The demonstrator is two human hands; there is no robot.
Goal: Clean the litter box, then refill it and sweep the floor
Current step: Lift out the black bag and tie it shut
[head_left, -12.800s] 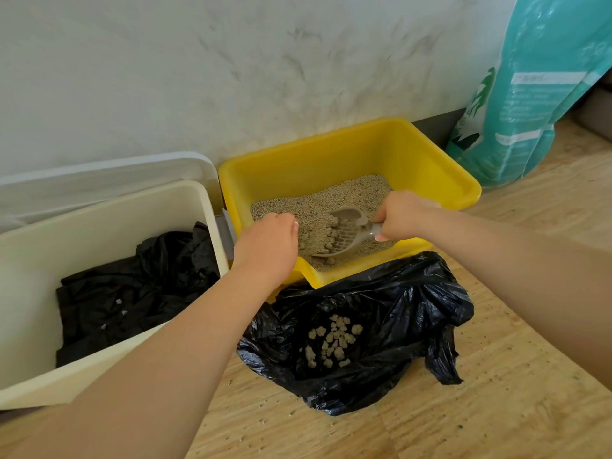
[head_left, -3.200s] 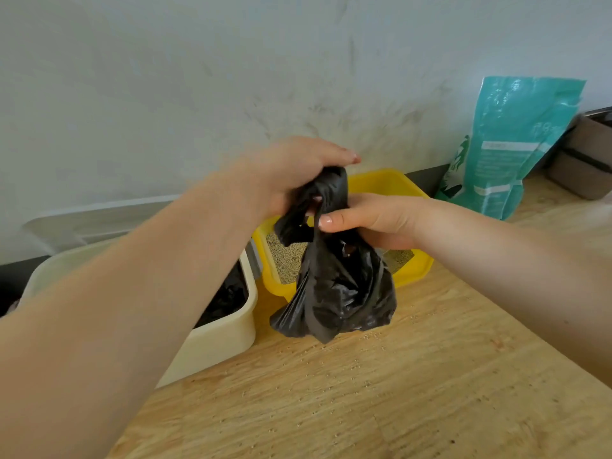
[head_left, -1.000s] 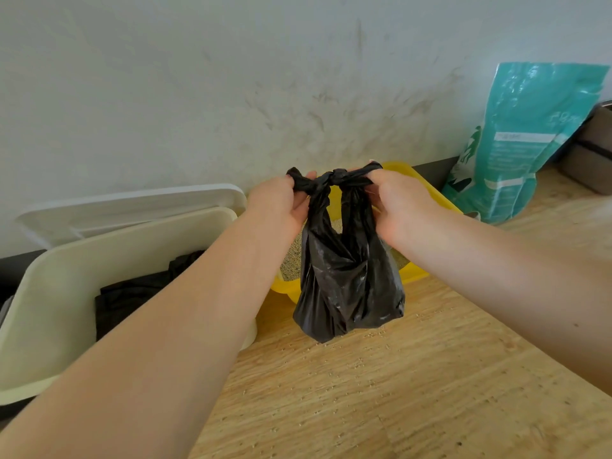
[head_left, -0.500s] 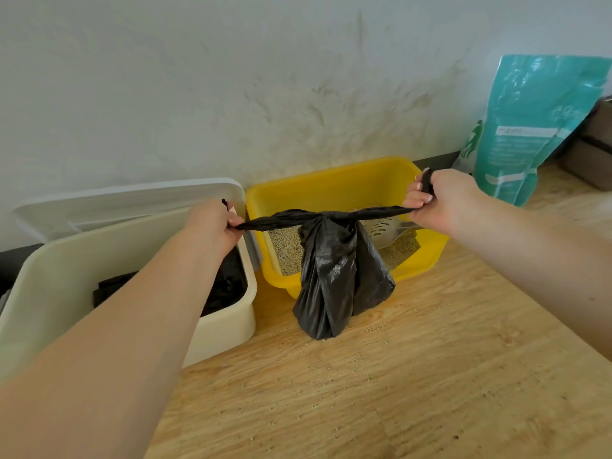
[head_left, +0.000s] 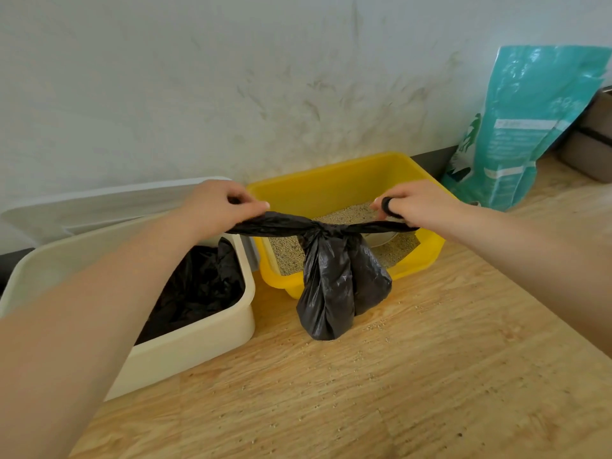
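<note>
A small black rubbish bag [head_left: 334, 286] hangs in the air in front of the yellow litter box [head_left: 334, 180], knotted at its top. My left hand [head_left: 218, 203] pinches the bag's left tail and my right hand [head_left: 417, 203] grips the right tail, which is wound round a finger. Both tails are stretched out level. Grey litter [head_left: 351, 210] lies in the yellow box, and part of a grey scoop [head_left: 381, 240] shows behind the bag.
A cream bin [head_left: 198, 339] with black bags inside stands at the left, its white lid [head_left: 109, 200] leaning on the wall. A teal litter sack [head_left: 526, 127] stands at the right. Loose granules dot the wooden floor [head_left: 364, 392].
My hands have come a little closer together and the tails are shorter between them. The bag hangs in the same place with the knot at its top.
</note>
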